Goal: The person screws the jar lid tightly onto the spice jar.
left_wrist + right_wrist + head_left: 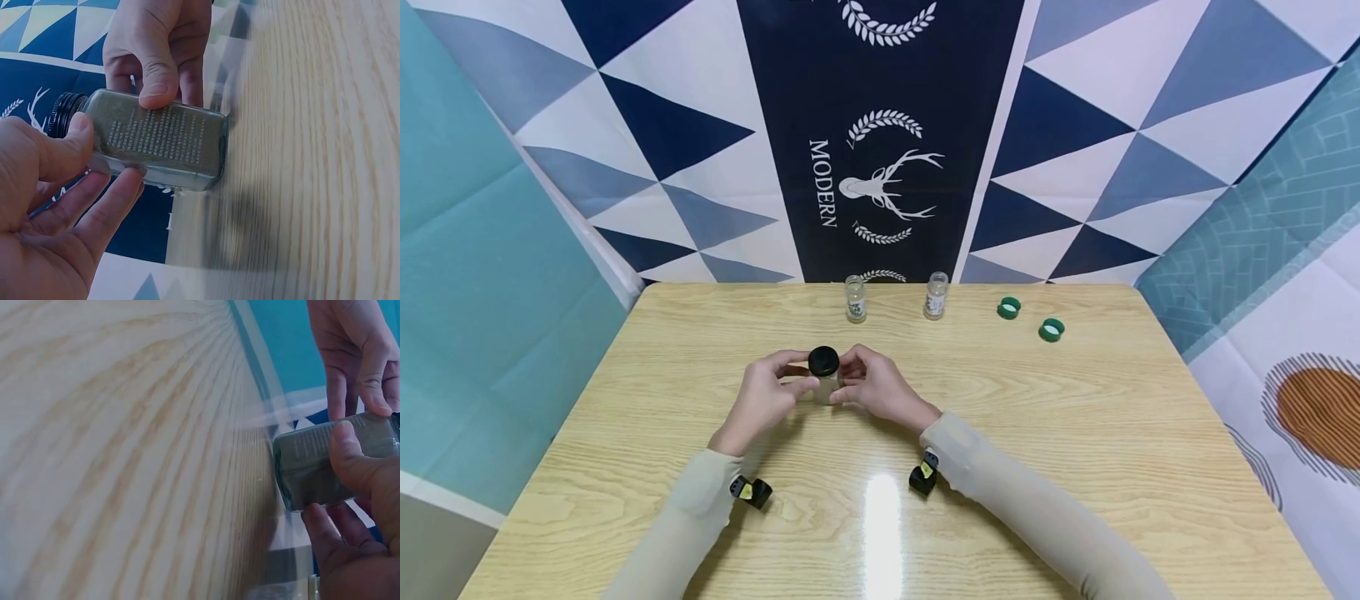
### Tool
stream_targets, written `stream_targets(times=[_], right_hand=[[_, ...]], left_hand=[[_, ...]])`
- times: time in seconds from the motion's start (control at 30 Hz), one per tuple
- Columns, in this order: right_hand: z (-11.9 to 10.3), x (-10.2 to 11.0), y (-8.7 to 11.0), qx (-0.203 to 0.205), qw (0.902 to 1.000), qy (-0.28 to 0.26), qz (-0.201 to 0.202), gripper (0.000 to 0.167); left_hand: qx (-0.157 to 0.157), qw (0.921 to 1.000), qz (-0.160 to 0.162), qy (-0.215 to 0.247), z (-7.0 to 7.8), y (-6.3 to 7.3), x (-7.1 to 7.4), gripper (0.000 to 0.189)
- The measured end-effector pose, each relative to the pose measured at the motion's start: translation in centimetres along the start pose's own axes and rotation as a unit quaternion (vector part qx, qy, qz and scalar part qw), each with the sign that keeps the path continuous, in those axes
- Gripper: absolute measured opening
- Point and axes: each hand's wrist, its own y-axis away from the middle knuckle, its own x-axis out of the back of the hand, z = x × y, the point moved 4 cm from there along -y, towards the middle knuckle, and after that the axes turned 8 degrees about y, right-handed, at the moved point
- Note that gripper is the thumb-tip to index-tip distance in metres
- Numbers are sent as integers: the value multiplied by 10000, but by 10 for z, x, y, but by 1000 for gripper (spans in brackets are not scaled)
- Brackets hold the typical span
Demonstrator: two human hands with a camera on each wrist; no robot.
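Note:
A squarish glass spice jar [169, 140] with a black lid [823, 361] is between both hands, near the middle of the table. Pale printed lines cover the jar's face, and its contents look grey-brown. My left hand [765, 398] holds it near the neck, thumb on the shoulder below the lid and fingers under the opposite side. Lower on the body, my right hand [880, 390] grips the sides, its thumb [345, 447] lying over the printed face. In the head view the jar stands upright, lid up, with its base close over the wood.
Two small lidless glass bottles [855, 302] [935, 298] with white labels stand near the back edge of the wooden table [1075, 442]. Right of them lie two green caps [1009, 307] [1052, 330]. A patterned cloth [700, 108] hangs behind the table.

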Motion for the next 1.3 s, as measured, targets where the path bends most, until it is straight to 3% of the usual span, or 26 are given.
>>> stream_targets(times=[0.43, 0.73, 0.9, 1.3], right_hand=[[-5, -4, -10, -133, 9998, -56, -134, 45], [-7, -6, -16, -100, 9999, 72, -71, 44], [-7, -7, -20, -101, 9999, 115, -68, 44], [-7, -8, -30, -70, 9997, 169, -165, 46]], left_hand=[[179, 9996, 120, -168, 1, -3, 9, 36], [9, 9988, 179, -452, 0, -9, 14, 34], [65, 9983, 209, -540, -1, -11, 16, 34], [135, 9986, 266, -427, -2, -15, 21, 37]])
